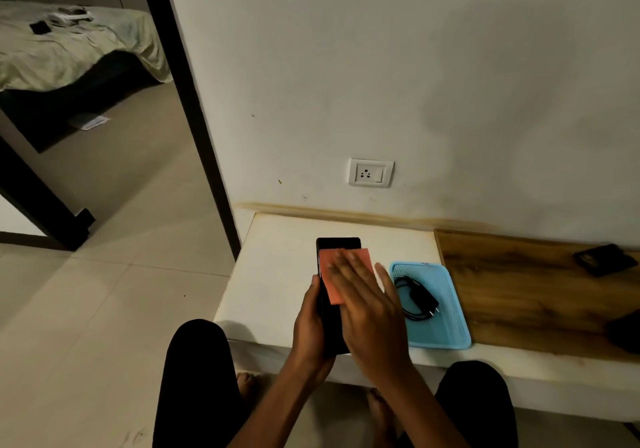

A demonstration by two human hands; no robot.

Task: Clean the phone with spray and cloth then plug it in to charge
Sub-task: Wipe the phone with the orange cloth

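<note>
Two hands busy over one phone (337, 245), held above the near edge of a white ledge (277, 274). Left hand (311, 329) wrapped around the lower left side of the phone, fingers curled behind, thumb along the edge. Right hand (367, 312) flat, fingers spread wide, pressing a pink cloth (329, 274) on the screen. Probably the wiping step.

Phone: stiff, light, glass face, likely slippery if damp from spray; best gripped by both long edges, never by the screen. Cloth: soft, limp, easy to bunch under the palm.

At 3 o'clock from the phone, a blue tray (450, 329) with a black charger (420, 300) and coiled cable. At 12 o'clock, a wall socket (370, 172). No spray bottle in view.
</note>
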